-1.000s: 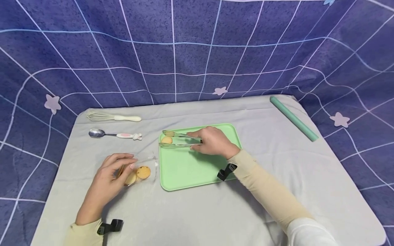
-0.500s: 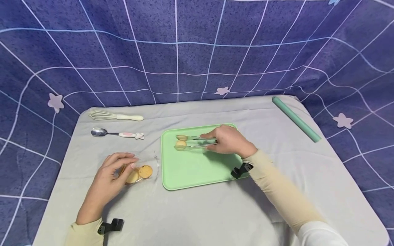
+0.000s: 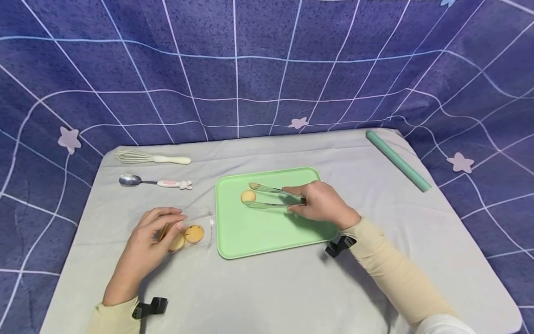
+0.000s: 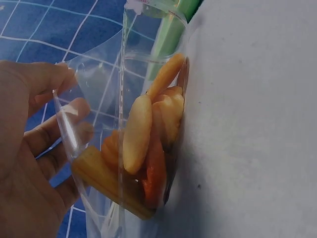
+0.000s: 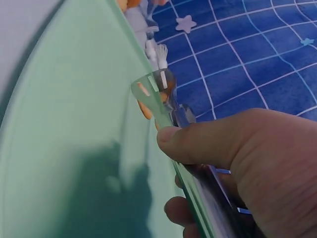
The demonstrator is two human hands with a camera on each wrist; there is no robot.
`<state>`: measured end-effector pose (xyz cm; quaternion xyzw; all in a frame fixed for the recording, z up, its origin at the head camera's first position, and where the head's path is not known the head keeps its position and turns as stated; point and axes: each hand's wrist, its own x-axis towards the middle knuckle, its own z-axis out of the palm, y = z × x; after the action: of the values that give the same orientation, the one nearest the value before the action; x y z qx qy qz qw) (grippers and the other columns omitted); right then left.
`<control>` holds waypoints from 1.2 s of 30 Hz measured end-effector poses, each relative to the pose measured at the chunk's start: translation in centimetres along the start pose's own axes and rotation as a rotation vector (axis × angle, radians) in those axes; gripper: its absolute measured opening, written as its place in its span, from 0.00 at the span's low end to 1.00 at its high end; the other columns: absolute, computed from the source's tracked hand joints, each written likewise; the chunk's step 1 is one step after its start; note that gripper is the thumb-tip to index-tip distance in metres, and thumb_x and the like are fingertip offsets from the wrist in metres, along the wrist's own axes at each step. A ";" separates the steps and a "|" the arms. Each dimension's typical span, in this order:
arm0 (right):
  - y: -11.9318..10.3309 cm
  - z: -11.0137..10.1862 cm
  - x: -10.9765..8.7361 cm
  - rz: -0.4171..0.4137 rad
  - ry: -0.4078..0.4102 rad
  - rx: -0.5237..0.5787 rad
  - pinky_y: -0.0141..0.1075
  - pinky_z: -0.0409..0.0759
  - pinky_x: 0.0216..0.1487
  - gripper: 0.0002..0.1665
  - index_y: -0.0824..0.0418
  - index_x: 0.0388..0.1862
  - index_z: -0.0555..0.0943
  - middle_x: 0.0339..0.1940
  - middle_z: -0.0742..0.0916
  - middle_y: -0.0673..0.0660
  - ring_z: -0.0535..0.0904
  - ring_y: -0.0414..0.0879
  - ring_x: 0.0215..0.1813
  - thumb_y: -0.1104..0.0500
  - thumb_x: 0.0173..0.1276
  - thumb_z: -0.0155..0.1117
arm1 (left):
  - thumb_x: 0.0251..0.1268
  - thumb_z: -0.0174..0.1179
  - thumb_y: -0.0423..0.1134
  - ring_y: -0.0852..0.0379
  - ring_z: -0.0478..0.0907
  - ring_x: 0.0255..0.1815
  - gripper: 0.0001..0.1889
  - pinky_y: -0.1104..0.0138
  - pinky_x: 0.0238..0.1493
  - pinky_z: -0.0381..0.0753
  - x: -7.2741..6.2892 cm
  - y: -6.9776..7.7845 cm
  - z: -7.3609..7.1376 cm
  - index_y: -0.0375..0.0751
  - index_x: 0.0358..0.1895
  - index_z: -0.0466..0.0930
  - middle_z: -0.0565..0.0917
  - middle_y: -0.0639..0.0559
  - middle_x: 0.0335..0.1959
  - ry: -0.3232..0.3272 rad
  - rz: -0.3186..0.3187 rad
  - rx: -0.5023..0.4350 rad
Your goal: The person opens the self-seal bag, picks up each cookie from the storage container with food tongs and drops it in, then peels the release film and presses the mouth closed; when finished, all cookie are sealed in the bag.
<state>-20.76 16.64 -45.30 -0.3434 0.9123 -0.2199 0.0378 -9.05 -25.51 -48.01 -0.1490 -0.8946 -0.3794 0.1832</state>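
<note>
My right hand grips metal tongs over the green tray. The slotted tips stand apart beside a round cookie, which lies on the tray's left half. Whether the tips touch it I cannot tell. My left hand holds the edge of a clear plastic container on the table left of the tray, thumb and fingers on either side of its thin wall. Inside the container several cookies and biscuits are heaped; in the head view a speckled round one shows.
A white whisk and a spoon with a rabbit handle lie at the back left. At the back right is a green roll or rod. A blue gridded curtain stands behind the table.
My right hand with the tongs has moved right across the tray, and the cookie has moved right with them. The tips have now spread and let go of it. My left hand stays put.
</note>
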 end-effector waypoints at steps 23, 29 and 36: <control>0.8 -0.4 0.8 0.023 0.010 -0.018 0.37 0.65 0.19 0.31 0.50 0.65 0.82 0.07 0.63 0.38 0.59 0.34 0.13 0.48 0.63 0.77 | 0.64 0.69 0.27 0.50 0.73 0.59 0.10 0.74 0.58 0.63 0.0 0.2 -0.6 0.43 0.46 0.89 0.83 0.51 0.52 -0.001 0.018 0.028; 0.6 0.3 1.5 0.022 -0.005 0.006 0.34 0.62 0.17 0.29 0.52 0.66 0.82 0.07 0.64 0.39 0.58 0.34 0.12 0.50 0.66 0.75 | 0.64 0.70 0.28 0.51 0.73 0.59 0.11 0.75 0.59 0.62 0.0 0.1 -0.5 0.45 0.46 0.89 0.83 0.53 0.52 -0.009 0.011 0.023; 0.4 0.7 1.5 0.017 -0.003 0.019 0.36 0.63 0.18 0.28 0.54 0.66 0.82 0.09 0.69 0.42 0.58 0.34 0.14 0.51 0.67 0.73 | 0.61 0.70 0.25 0.50 0.73 0.58 0.13 0.74 0.55 0.65 -0.1 0.0 -0.6 0.43 0.46 0.89 0.83 0.51 0.52 -0.003 0.031 0.020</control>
<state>-22.04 15.69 -45.96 -0.3354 0.9130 -0.2279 0.0442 -8.83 -26.01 -47.66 -0.1613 -0.8963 -0.3672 0.1891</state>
